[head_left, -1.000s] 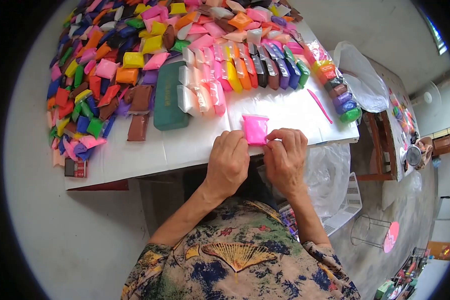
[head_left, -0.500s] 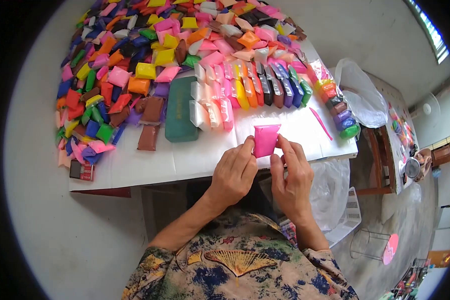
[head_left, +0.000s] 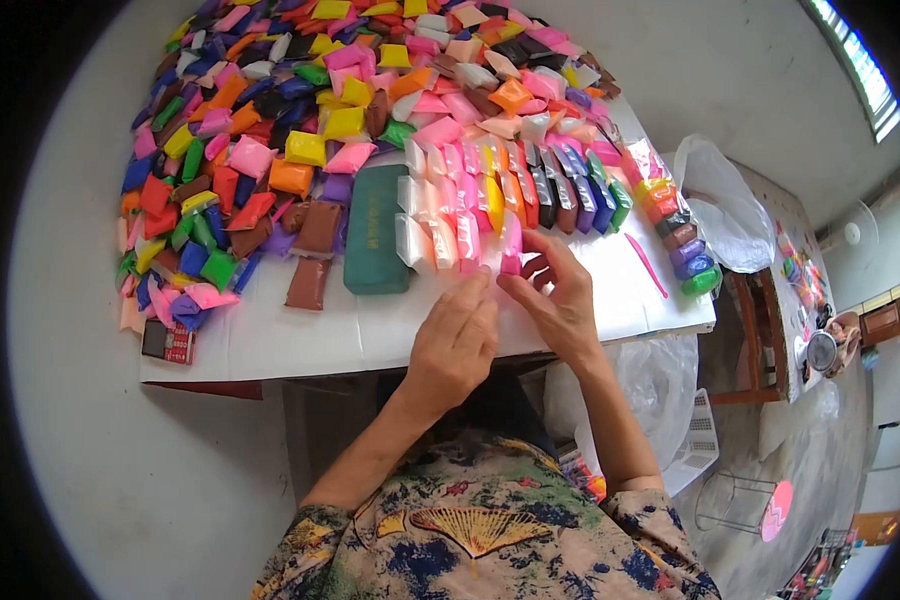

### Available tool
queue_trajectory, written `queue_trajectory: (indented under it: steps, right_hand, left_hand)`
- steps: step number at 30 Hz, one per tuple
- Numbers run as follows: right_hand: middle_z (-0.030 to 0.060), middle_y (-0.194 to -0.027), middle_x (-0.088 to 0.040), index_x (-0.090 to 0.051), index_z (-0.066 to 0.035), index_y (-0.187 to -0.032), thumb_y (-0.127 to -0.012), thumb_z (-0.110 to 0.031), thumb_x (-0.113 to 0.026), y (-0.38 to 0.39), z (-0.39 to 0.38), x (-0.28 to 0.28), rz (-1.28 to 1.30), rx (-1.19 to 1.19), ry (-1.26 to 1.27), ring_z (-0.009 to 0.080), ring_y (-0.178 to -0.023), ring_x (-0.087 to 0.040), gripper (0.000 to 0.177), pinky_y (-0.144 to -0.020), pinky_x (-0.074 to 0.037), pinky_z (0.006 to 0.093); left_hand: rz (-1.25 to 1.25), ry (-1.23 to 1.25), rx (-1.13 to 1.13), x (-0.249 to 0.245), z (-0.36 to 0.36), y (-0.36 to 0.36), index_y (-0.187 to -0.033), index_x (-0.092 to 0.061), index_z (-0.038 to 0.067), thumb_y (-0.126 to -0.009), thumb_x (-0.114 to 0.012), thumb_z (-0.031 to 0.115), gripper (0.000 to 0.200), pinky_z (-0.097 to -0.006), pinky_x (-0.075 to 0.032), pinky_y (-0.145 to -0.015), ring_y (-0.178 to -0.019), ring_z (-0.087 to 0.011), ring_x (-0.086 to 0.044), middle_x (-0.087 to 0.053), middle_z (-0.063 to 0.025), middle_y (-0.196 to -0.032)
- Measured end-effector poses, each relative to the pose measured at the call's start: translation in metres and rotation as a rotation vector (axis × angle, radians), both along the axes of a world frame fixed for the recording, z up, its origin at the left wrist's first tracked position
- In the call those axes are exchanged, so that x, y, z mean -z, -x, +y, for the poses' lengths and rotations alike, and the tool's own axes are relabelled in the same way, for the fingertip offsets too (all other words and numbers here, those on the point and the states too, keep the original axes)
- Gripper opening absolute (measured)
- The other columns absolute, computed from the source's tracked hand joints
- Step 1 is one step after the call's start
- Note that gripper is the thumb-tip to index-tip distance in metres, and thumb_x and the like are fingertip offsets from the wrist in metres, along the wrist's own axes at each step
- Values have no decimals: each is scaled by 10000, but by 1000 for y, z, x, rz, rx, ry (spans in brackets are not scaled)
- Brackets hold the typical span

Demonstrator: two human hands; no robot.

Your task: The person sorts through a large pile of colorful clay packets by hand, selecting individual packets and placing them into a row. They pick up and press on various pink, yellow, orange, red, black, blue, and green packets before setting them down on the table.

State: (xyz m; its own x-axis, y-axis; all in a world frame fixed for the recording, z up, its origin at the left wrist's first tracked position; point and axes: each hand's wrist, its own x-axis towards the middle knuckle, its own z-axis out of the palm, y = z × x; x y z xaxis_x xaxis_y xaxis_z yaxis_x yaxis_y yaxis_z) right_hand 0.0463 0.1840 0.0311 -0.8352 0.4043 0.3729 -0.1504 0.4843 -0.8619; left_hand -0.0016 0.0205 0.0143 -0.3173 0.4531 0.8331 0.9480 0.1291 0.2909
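A bright pink packet of what looks like modelling clay [head_left: 511, 246] stands on edge at the near right of the row of packets. My right hand [head_left: 560, 298] pinches it between thumb and fingers. Beside it, my left hand [head_left: 457, 335] has its fingers pressed together, with the tips at the near end of a lighter pink packet [head_left: 468, 245]; whether they grip anything is hidden. Packets stand in rows by colour, from white [head_left: 413, 240] through yellow and black to green [head_left: 620, 205]. A dark green block [head_left: 376, 230] stands against their left side.
A big heap of mixed coloured packets [head_left: 300, 150] covers the table's back and left. A pink stick [head_left: 646, 266] and a column of packets [head_left: 685, 235] lie at right. A red-and-black device [head_left: 168, 342] sits at the front left corner, near the table edge.
The bright pink packet has moved forward and left from the table's front edge to the row, turning from face-on to edge-on. My left hand has come off it; the right still holds it.
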Motion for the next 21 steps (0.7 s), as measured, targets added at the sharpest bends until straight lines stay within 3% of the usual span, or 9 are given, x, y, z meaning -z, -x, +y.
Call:
queue_trajectory:
  steps: [3,6,15,21]
  right_hand:
    - [119,-1094,-662,-604,-6,-1254,-781,-30,-769,12,-3,5,27,-24,-57,188,-777,-672,501,-648,-529,292]
    - [121,-1098,-663,-602,-12,-1256,-782,-28,-767,18,-4,9,0,-16,-138,200,-777,-676,502,-650,-532,299]
    - [142,-1134,-650,-623,-7,-1186,-811,-45,-765,9,-4,6,-2,58,-155,230,-848,-716,403,-641,-550,314]
    - [141,-1081,-649,-633,5,-1097,-827,-48,-760,17,-9,5,5,67,-242,230,-789,-704,303,-633,-554,316]
  left_hand:
    - [-143,-34,-14,12,-3,5,-1055,-600,-80,-806,-648,-65,254,-454,-523,-956,-1120,-416,-619,-591,-260,-1268]
    - [-145,-63,-58,12,-4,5,-1021,-619,-48,-822,-618,-114,210,-408,-549,-902,-1062,-346,-664,-612,-223,-1274]
    - [-170,-44,-41,13,-4,5,-1014,-614,-55,-812,-633,-111,211,-409,-545,-899,-1054,-363,-658,-617,-229,-1244]
    - [-207,-46,21,11,-7,4,-1034,-602,-63,-815,-639,-74,222,-448,-519,-931,-1086,-417,-618,-597,-244,-1216]
